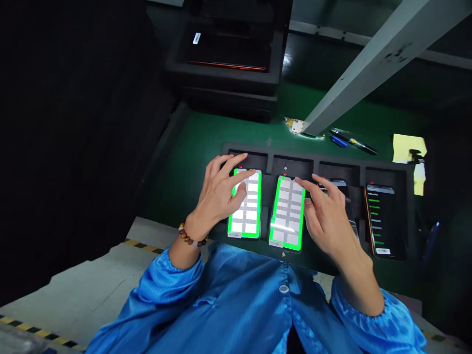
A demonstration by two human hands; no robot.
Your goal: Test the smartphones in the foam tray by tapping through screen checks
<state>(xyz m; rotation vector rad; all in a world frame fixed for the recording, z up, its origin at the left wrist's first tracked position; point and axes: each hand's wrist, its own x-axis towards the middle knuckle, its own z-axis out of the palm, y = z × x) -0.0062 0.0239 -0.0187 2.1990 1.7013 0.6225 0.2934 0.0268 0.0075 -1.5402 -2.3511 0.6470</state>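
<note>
Several smartphones lie face up in a row in a black compartment tray (pixel 291 153). My left hand (pixel 223 189) is over the leftmost smartphone (pixel 244 216), fingers spread, index fingertip at the screen's top edge. Its screen has a green border around a white and grey grid. The second smartphone (pixel 286 211) bears the same pattern. My right hand (pixel 327 216) has its fingers apart, one fingertip at that screen's top right corner. Beneath this hand, a third smartphone (pixel 341 186) with a dark screen is partly hidden. The rightmost smartphone (pixel 379 216) displays green text lines on black.
A grey metal post (pixel 354 69) slants up from the green tabletop (pixel 206 132). Behind it lie a black marker pen (pixel 356 142) and a blue cap (pixel 339 141). Yellow sticky notes (pixel 403 147) are at right. A stack of black trays (pixel 224 78) holds another phone.
</note>
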